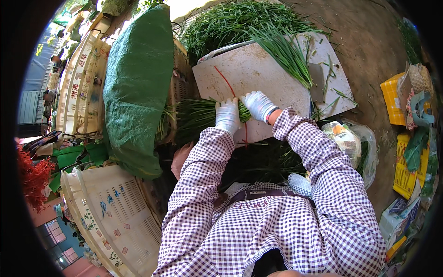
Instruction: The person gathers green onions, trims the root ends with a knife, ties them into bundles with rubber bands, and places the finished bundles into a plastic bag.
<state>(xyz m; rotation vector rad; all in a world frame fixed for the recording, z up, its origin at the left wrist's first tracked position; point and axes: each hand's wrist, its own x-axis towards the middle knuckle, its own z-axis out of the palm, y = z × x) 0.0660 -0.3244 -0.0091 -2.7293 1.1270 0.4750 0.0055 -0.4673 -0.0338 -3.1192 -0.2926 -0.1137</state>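
A bunch of long green leaves, which look like garlic chives [197, 112], lies across the near left edge of a pale board [277, 91]. My left hand [227, 115], in a whitish glove, is closed over the bunch near its stem end. Just to the right, my gloved right hand [259, 105] grips the stem ends with curled fingers. A red tie [225, 81] sticks out on the board beyond the bunch and shows again on the near side; its middle is hidden beneath. Another loose bunch [285, 57] rests on the board's far right part, beside a flat metal blade [316, 81].
A large heap of green leaves [238, 24] lies behind the board. On the left stand a green sack [138, 90] and white plastic crates [114, 207]. A plastic bag [368, 152] is near my right arm, with yellow baskets [405, 166] farther right.
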